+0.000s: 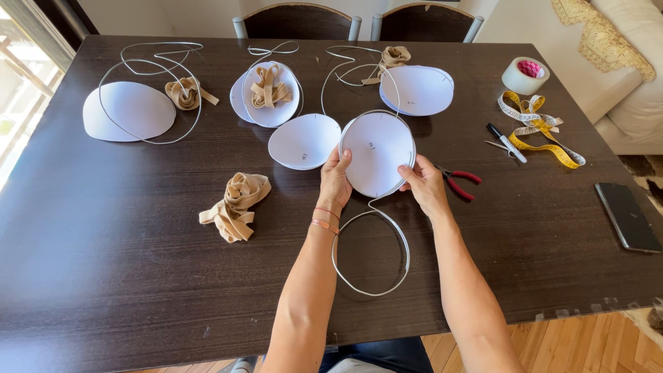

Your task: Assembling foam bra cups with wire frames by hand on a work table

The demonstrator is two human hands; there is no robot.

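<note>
A: Item one, the held piece?

B: White oval paper disc, ringed by a loop of pale wire that trails down from it toward the table's near edge. Left hand pinches the disc's left rim, fingers closed on it; right hand grips the right rim the same way.

A: Anything holding something?

B: One white disc, up and left of the held disc, carries a bundle of beige elastic band inside a wire hoop. A roll of clear tape, far right of the held disc, has something pink in its core.

A: Others near the held disc?

B: A bare white disc just left of it, touching or nearly so. Another disc above it to the right, with a beige knot at its upper edge. A fourth far left, with wire and a beige coil. A loose beige band pile lower left.

A: Tools?

B: Red-handled pliers just right of the right hand; beyond them a pen, a yellow measuring tape, a dark phone.

A: Surface and room?

B: Dark wooden table; two chairs at its far side, pale sofa right, wood floor below.
</note>
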